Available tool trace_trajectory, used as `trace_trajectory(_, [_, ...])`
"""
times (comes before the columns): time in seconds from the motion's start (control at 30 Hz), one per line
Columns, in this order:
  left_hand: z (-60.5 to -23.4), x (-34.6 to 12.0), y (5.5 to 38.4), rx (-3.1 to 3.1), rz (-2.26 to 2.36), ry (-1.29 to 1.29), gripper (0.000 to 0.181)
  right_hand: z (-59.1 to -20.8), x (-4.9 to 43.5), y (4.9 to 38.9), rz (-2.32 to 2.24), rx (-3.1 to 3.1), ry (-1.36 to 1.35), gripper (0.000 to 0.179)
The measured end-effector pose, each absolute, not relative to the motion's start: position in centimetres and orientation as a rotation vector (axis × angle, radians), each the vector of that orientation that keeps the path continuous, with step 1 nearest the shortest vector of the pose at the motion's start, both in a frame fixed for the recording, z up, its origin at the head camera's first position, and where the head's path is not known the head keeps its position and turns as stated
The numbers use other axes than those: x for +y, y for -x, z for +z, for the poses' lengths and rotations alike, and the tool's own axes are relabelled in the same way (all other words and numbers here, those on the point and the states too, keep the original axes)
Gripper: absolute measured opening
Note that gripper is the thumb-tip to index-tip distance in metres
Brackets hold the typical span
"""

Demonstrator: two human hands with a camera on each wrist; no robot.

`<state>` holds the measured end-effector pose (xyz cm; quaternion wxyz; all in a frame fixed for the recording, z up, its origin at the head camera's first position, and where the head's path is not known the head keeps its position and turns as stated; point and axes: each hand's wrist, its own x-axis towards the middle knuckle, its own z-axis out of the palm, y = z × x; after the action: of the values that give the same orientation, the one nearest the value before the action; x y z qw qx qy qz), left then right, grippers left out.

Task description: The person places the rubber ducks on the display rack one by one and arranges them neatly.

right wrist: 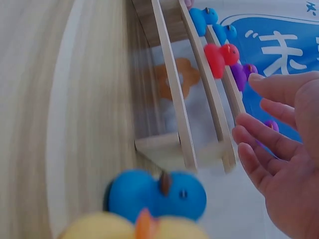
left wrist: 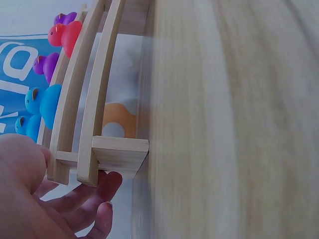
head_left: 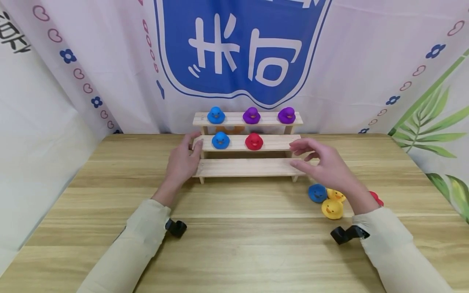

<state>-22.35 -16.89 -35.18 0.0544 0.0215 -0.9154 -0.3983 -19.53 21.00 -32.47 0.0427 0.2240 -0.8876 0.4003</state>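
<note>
A three-tier wooden display rack (head_left: 249, 167) stands by the back curtain. A blue duck (head_left: 216, 116) and two purple ducks, one in the middle (head_left: 251, 116) and one at the right (head_left: 286, 116), sit on its top shelf. The middle shelf bears a blue duck (head_left: 220, 141) and a red duck (head_left: 254, 141). My left hand (head_left: 183, 160) touches the rack's left end, its fingers loosely bent beside the shelf ends in the left wrist view. My right hand (head_left: 320, 160) is at the right end with thumb and fingers spread apart, holding nothing.
Below my right hand, a blue duck (head_left: 317, 193) and two yellow ducks, one in front (head_left: 332, 209) and one behind (head_left: 336, 195), rest on the wooden table (head_left: 249, 252). A red duck (head_left: 376, 198) is partly hidden by my right forearm. The printed curtain (head_left: 351, 73) hangs behind the rack.
</note>
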Motion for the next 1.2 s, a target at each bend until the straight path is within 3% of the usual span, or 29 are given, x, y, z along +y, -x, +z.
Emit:
trace_trajectory(0.73, [-35.4, -17.0, 22.4, -2.768, -1.208, -0.049, 0.052, -33.1, 27.4, 18.3, 1.331, -2.821, -0.647, 0.032])
trace_trajectory(1.2, [-35.4, -17.2, 22.4, -2.759, -1.224, -0.029, 0.052, -34.0, 29.0, 18.5, 1.365, -3.01, -0.717, 0.035])
